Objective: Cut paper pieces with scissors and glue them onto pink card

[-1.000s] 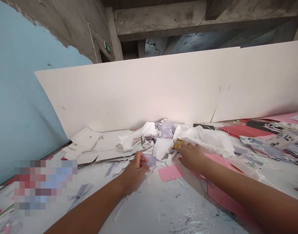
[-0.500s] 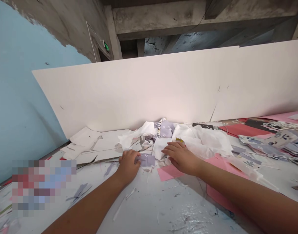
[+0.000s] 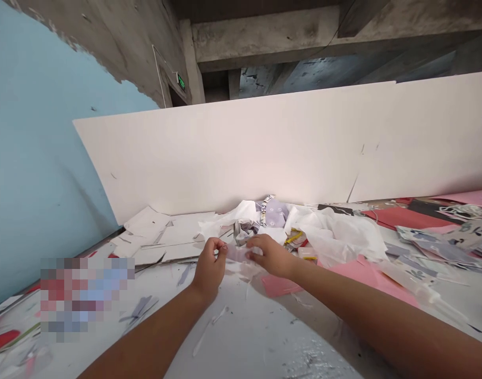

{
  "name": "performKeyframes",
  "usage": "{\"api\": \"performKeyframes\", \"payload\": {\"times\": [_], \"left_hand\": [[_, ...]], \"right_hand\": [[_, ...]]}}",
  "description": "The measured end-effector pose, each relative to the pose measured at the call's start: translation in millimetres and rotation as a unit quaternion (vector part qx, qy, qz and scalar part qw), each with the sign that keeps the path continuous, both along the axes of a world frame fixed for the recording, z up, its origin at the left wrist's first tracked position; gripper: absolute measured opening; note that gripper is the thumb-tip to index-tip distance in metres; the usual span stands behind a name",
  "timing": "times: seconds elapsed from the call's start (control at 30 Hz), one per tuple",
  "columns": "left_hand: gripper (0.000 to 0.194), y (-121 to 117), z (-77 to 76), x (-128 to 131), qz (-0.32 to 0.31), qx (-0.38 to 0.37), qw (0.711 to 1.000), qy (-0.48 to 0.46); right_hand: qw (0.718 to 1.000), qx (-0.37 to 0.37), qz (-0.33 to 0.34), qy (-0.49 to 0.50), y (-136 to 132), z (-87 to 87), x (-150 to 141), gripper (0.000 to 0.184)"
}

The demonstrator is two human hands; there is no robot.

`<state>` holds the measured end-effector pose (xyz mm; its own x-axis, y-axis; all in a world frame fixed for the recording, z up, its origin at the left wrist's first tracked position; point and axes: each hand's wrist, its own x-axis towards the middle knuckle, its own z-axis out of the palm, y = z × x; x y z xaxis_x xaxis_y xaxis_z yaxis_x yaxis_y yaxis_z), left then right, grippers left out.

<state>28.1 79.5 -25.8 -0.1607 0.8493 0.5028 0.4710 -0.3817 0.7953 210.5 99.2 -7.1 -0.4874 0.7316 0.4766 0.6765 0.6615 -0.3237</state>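
— Counting hands first?
— One left hand (image 3: 210,267), one right hand (image 3: 275,258), both bare, over one pale grey tabletop (image 3: 237,337).

— And between the fingertips?
— One pale lavender filmy piece (image 3: 237,254), blurred, reaching from the left fingertips to the right ones.

— Left fingers?
— Pinching, thumb pressed to forefinger, at the piece's left edge.

— Right fingers?
— Bent inward, thumb a little apart from forefinger, right beside the piece's other end. Gripping or only touching: impossible to tell.

— Beyond the fingers?
— Just past the right fingertips, one lavender flower-marked patch (image 3: 277,213) with one ruffled dark-and-pale strip (image 3: 266,211) along its left side. Near the right knuckles, one narrow yellow tool (image 3: 294,238), too small to name, and one small translucent block with a yellow base (image 3: 306,253).

— Farther right of the fingers?
— One large crumpled white sheet (image 3: 339,231), then one translucent bottle with a thin nozzle (image 3: 409,281).

— Any pink?
— Two at least: one small pink rectangle (image 3: 279,285) partly under the right hand, one larger pink sheet (image 3: 369,273) behind the right forearm.
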Motion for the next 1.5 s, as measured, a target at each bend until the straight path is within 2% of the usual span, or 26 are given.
{"api": "performKeyframes", "payload": {"times": [0.13, 0.23, 0.37, 0.47, 0.53, 0.6, 0.67, 0.8, 0.93, 1.2, 1.4, 1.5], "left_hand": [[0.014, 5.3, -3.9, -4.2, 0.013, 0.009, 1.000, -0.016], [0.015, 6.0, -5.2, -4.2, -0.003, 0.000, 1.000, -0.029], [0.013, -0.6, 0.1, 2.7, -0.047, -0.017, 0.998, -0.027], [0.011, -11.1, 6.9, 15.1, -0.115, -0.045, 0.992, -0.030], [0.010, -19.9, 9.8, 26.3, -0.160, -0.078, 0.983, -0.042], [0.010, -28.3, 9.9, 37.7, -0.176, -0.115, 0.977, -0.042], [0.009, -34.3, 7.8, 47.1, -0.181, -0.148, 0.971, -0.046], [0.008, -36.3, 0.9, 55.8, -0.190, -0.178, 0.965, 0.014], [0.006, -33.4, -4.7, 56.6, -0.187, -0.180, 0.964, 0.049], [0.007, -33.8, -7.0, 59.7, -0.209, -0.186, 0.957, 0.076], [0.009, -34.2, -3.5, 58.7, -0.165, -0.156, 0.972, 0.053], [0.009, -33.7, -3.1, 57.9, -0.164, -0.149, 0.975, 0.030]], "right_hand": [[0.999, -0.007, -0.024, 0.036, 6.9, 14.6, -8.3, 0.014], [0.998, -0.051, -0.015, 0.040, 5.3, 21.6, -2.9, 0.010], [0.989, -0.136, -0.020, 0.052, -2.6, 24.6, 19.6, 0.022], [0.985, -0.159, -0.032, 0.055, -16.1, 25.9, 42.9, 0.027], [0.986, -0.155, -0.037, 0.054, -28.1, 25.4, 58.0, 0.031], [0.987, -0.145, -0.041, 0.050, -39.3, 22.3, 70.8, 0.030], [0.990, -0.131, -0.043, 0.040, -47.0, 16.2, 80.5, 0.027], [0.994, -0.091, -0.062, -0.011, -49.0, 0.5, 89.7, 0.023], [0.994, -0.082, -0.067, -0.021, -43.4, -7.4, 90.7, 0.020], [0.993, -0.085, -0.079, -0.017, -42.1, -6.7, 93.3, 0.018], [0.994, -0.080, -0.074, 0.016, -44.5, -3.7, 90.4, 0.020], [0.993, -0.088, -0.054, 0.051, -46.5, -3.0, 88.5, 0.024]]}}
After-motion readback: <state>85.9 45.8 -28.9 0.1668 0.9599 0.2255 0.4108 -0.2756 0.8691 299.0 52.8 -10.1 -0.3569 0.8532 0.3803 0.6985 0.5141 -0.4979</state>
